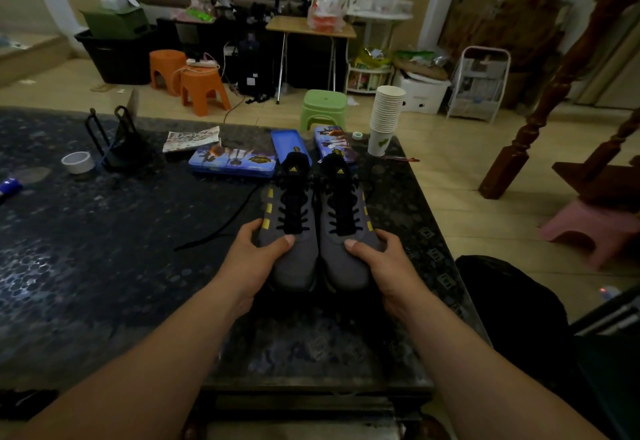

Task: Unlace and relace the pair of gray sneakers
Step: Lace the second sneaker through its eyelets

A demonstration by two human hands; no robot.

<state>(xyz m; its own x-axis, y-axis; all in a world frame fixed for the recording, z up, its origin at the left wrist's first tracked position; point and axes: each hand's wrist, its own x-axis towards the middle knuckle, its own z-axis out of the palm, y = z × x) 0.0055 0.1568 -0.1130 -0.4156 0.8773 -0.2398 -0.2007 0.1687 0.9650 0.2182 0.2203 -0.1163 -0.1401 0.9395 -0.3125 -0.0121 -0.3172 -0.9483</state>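
- Furthest left, a tape (77,162) roll lies on the dark table (104,259), well apart from the shoes.
- Next, a blue tin (232,162) sits just beyond the shoes' heels.
- A loose black lace (202,240) end trails left across the table from the left shoe, so that one looks untied. Whether it has been threaded out of any eyelets I cannot tell.
- The left hand (256,256) grips the left shoe (294,239) at the toe, with the thumb on top and the fingers curled round the outer side.
- Both shoes stand side by side near the table's right part, touching or nearly so, with toes toward the person and heels away.
- The right shoe (346,239) shows black lacing still crossed up its front.
- The right hand (381,259) grips that toe in the same way, thumb on top.
- The hands are apart, one clamped on each shoe.
- Handling, as a judgement:
  - The shoes look light, with a soft fabric upper that gives under the thumbs and a stiffer sole.
  - One hand holding a shoe at the midfoot or heel should steady it better than a toe grip.
  - The lace is limp and thin, so it is best pinched near its tip or at a crossing and drawn out eyelet by eyelet.
- Far right, stacked cups (386,114) stand at the table's edge, near enough to knock.
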